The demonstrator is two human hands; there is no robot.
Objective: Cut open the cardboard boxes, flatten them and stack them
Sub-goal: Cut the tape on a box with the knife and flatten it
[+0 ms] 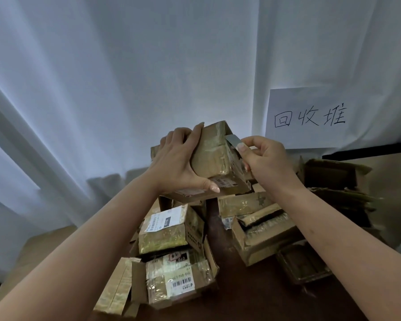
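Cardboard wrapped in shiny tape fills the left hand (181,163), which clamps the raised box (214,156) with fingers spread over its top and the thumb hooked beneath its near edge. Just right of that box, the right hand (266,158) pinches a small grey blade (233,141) between thumb and curled fingers, its tip touching the box's upper right edge where the tape runs over the corner.

That box looks light enough to hold up one-handed, and stiff while it remains sealed. The tape looks slick, so I judge the grip is safer on bare cardboard and across two faces, as the left hand has it. The seam under the tape seems the right line for the blade, kept well away from the holding fingers.

Below the raised box, on the dark counter (252,295), sit more boxes: a sealed labelled box (169,228), a taped box with barcode (178,276) nearer me, and an opened box (262,230) to the lower right. Further right of the raised box lies a stack of flattened cardboard (338,193), beneath a paper sign (310,117) fixed to the white curtain (125,77).
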